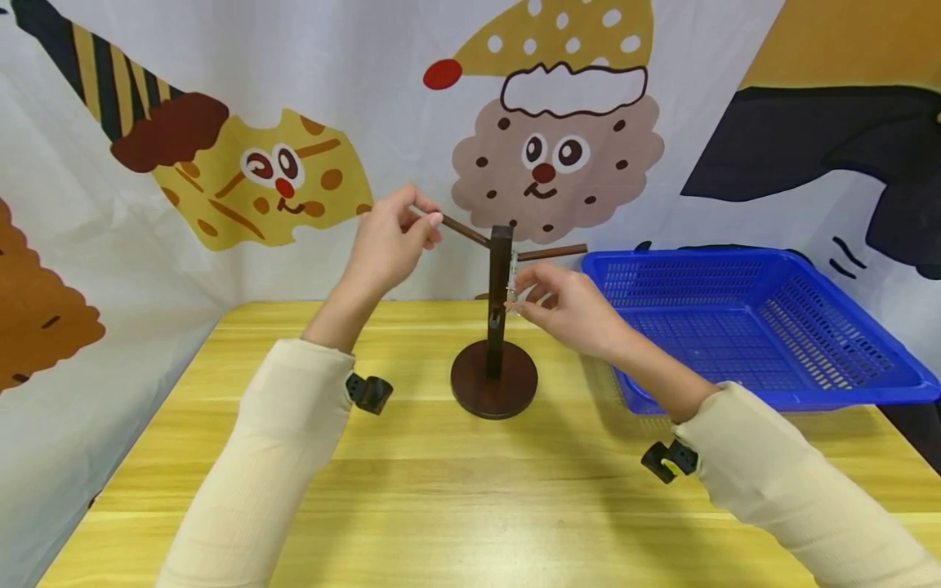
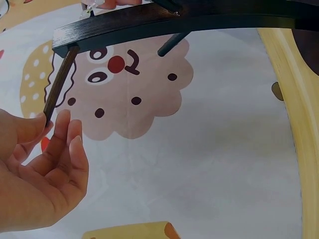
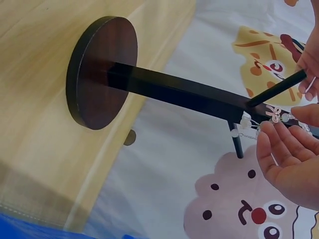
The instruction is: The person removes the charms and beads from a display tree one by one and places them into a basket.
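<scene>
A dark wooden stand (image 1: 498, 286) with a round base (image 1: 494, 392) stands upright on the table, short pegs jutting from its post. My left hand (image 1: 391, 237) pinches the outer end of the upper left peg (image 2: 61, 82) between thumb and fingers. Close to the right side of the post, my right hand (image 1: 569, 304) holds a clear beaded bracelet (image 3: 275, 114) with a small bow-shaped charm. The bracelet hangs beside the post, near the right peg (image 1: 553, 252); whether it loops over a peg cannot be told. Fingers hide part of it.
A blue plastic basket (image 1: 735, 400) sits right of the stand, behind the right forearm. The wood-grain table (image 1: 441, 506) ends at a cartoon-printed cloth (image 1: 412, 98) hanging behind. Each sleeve cuff has a small black device (image 1: 370, 394) on it.
</scene>
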A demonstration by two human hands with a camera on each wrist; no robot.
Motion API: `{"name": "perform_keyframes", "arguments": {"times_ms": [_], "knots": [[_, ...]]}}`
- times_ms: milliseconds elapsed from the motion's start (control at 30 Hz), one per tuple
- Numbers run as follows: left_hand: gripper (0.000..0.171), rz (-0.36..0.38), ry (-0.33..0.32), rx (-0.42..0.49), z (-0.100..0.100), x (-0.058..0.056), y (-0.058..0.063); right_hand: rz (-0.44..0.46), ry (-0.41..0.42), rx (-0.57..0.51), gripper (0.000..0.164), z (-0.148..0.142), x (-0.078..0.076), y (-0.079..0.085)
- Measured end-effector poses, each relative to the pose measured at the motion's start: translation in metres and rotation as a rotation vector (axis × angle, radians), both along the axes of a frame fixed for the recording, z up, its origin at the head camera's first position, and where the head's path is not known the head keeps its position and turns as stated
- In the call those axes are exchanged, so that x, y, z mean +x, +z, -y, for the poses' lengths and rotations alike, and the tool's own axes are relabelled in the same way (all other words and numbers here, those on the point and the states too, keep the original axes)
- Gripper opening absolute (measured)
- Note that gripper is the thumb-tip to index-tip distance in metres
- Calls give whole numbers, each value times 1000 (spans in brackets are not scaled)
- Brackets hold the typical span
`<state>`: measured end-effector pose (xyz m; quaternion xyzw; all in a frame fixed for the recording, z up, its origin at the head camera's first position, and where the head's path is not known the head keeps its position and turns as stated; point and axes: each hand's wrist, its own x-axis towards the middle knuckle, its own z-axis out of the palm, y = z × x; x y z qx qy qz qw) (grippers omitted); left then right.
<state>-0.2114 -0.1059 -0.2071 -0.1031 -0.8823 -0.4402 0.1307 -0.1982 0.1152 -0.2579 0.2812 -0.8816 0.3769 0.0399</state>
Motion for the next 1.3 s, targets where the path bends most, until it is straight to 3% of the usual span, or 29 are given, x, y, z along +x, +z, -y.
{"name": "perform_keyframes", "arguments": {"times_ms": [700, 1300], "knots": [[15, -12, 1, -10, -1, 0, 0, -11, 44, -28, 10, -3, 0, -3], [18, -21, -13, -34, 1, -3, -3, -39, 4, 8, 5, -16, 0, 4]]}}
